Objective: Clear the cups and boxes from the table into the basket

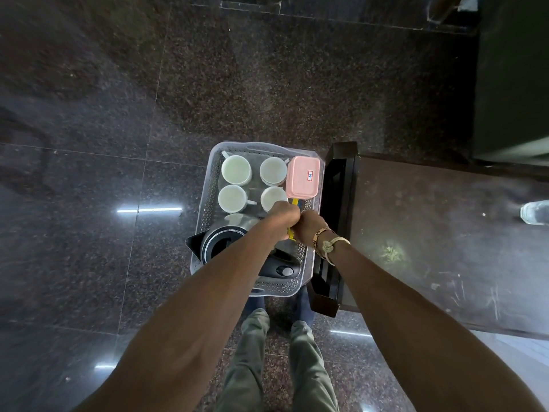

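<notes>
Between the two hands, low over the basket, sits a yellow box. The left hand and right hand are both curled round it. Just beyond the hands, a pink box and four white cups already lie in the basket, and a black kettle rests under the left wrist. Right of the hands the tabletop looks nearly bare — only a clear object at its far edge, too blurred to name — so the clearing seems close to done.

Black kettle; clear bottle at far right; polished granite floor.
</notes>
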A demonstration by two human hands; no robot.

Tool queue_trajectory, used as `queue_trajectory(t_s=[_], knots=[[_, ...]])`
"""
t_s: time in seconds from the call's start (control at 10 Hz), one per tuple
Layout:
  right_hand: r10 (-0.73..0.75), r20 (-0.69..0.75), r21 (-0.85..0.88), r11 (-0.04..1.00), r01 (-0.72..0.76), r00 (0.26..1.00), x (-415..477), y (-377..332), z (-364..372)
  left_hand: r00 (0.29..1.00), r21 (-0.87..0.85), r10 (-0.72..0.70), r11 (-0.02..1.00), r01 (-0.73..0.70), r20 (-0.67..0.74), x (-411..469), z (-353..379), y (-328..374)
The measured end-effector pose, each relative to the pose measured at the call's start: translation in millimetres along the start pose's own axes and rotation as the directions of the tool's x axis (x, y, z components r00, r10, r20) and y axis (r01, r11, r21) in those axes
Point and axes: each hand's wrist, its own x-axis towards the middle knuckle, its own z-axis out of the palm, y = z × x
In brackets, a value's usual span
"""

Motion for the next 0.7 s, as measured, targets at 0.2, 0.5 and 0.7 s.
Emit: queue_trajectory(t_s=[0.2, 0.5, 0.7], knots=[[-0.002, 0.001, 0.029, 1.0, 0.002, 1.0, -6.3, -1.9, -5.2, 1.0, -0.035, 0.0, 0.999, 0.0, 0.015, -7.3, -5.1, 1.4], [0.037, -0.061, 0.136, 0.99, -0.028, 0.997, -44.8, -9.7, -27.7, 0.989, 0.038, 0.143, 0.989, -0.144, 0.04, -41.8, -18.5, 2.1], [0.009, -0.202, 0.197, 0.98, 0.031, 0.979, -89.3, -16.0, -53.2, 0.987, 0.071, 0.162, 0.985, -0.16, -0.02, -96.8, -32.2, 17.9]])
